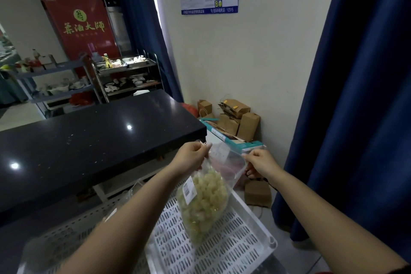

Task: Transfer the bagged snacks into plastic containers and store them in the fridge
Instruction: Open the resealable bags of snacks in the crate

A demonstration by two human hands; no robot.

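Looks like this is the bag-opening step: the person holds a clear snack bag (203, 198) full of pale yellow puffy bits up in the air, with each of the hands pinching one side of the mouth. The left hand (191, 155) grips the top edge on its side, the right hand (259, 162) grips the opposite edge, and the plastic is stretched between them, so I'd guess they're pulling the seal apart. Can't really tell if it's open yet, the plastic is too see-through and blurry up there. The bag hangs below and between the hands, over a white slotted crate (233, 240), just beside the dark desk (89, 140). I can't make out a plastic container for sure, so next up is probably getting the mouth fully open, then finding a tub to tip the snacks into without spilling.
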